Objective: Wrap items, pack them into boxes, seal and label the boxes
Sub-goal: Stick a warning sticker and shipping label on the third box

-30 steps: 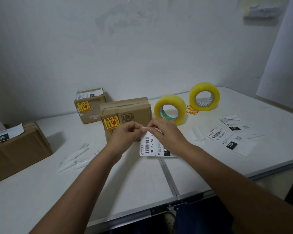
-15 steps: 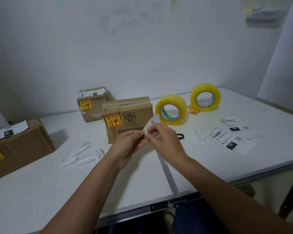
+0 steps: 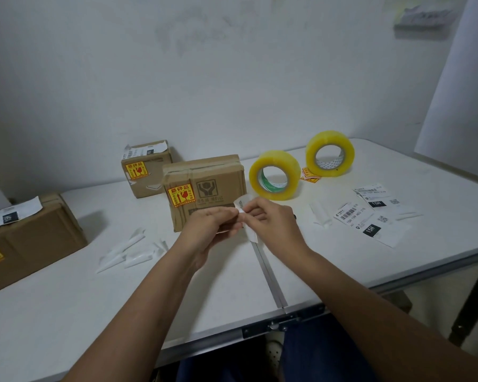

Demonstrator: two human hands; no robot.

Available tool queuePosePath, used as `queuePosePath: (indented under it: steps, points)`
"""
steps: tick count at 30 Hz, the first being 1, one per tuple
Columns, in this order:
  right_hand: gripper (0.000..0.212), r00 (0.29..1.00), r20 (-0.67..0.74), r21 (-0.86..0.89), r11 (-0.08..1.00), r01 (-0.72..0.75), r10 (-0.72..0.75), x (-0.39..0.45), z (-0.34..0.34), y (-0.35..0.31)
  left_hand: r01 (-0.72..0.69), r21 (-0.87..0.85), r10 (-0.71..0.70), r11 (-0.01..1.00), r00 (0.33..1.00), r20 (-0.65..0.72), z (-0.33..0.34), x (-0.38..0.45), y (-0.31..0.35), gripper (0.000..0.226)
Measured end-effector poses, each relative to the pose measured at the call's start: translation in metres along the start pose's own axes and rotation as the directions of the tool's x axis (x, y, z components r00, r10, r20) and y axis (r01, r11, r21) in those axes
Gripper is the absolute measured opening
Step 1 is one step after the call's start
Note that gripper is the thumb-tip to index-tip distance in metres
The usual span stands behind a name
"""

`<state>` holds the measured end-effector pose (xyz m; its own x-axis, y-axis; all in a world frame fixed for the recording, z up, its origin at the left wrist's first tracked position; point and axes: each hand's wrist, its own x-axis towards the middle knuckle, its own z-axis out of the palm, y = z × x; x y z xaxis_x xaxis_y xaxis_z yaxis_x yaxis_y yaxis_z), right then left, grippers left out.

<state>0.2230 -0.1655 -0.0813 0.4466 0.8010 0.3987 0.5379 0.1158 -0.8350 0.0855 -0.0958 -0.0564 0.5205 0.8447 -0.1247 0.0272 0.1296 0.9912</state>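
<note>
1. Head view: the left hand [image 3: 207, 230] and right hand [image 3: 271, 224] meet just in front of the middle box [image 3: 204, 188], both pinching a white shipping label [image 3: 240, 206] by its upper corner; the label's lower part hangs beneath the right hand.
2. The middle box stands on the white bench [image 3: 66, 299], taped shut, with a yellow fragile sticker [image 3: 181, 196] on its near face.
3. Right of that box stand two tape rolls [image 3: 275, 175], upright; further right lie loose labels [image 3: 370, 216].
4. Left of the box lie white backing strips [image 3: 124, 250], a smaller box [image 3: 146, 168] behind, and a larger box [image 3: 31, 238] far left.
</note>
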Motion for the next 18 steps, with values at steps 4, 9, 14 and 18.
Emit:
queuePosePath:
  steps: [4, 9, 14, 18]
  points:
    - [0.011, 0.998, 0.019, -0.067, 0.996, 0.061, -0.060, 0.0000, -0.0030, -0.0003, -0.029, 0.068, 0.029, 0.997, 1.000, 0.005, 0.0023, -0.0001, 0.0015, 0.017]
    - [0.015, 0.999, 0.013, -0.084, 0.995, -0.048, 0.049, 0.0050, -0.0035, 0.0022, -0.054, 0.144, 0.058, 0.988, 0.998, -0.024, 0.0070, 0.0015, -0.0019, 0.020]
    - [0.018, 0.959, 0.063, 0.060, 0.958, -0.281, 0.277, 0.0092, -0.0031, 0.0042, -0.077, 0.191, 0.091, 0.979, 0.994, -0.068, 0.0091, 0.0028, -0.0048, 0.017]
    - [0.024, 0.907, 0.081, 0.272, 0.866, -0.419, 0.413, 0.0086, -0.0062, 0.0073, -0.069, 0.162, 0.086, 0.984, 0.991, -0.100, 0.0039, 0.0051, -0.0063, 0.021]
